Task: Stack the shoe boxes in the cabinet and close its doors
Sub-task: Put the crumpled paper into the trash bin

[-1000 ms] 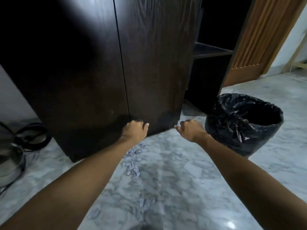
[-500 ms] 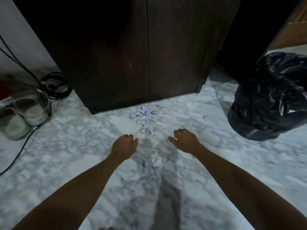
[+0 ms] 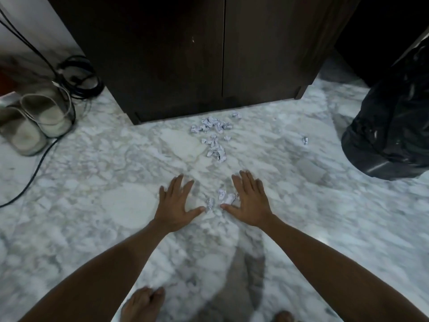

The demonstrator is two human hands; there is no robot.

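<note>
nearby, paper scraps, bin bag

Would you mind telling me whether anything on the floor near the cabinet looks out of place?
Yes: small crumpled paper scraps litter the marble floor in front of the closed cabinet doors, with a few more between the open hands, left hand and right hand, and one stray piece near the black bin bag.

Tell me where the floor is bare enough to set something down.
Bare marble lies between the shoes and the left hand, and between the right hand and the bin bag. Crowded: paper scraps run from the cabinet to between the hands; cables lie far left.
</note>
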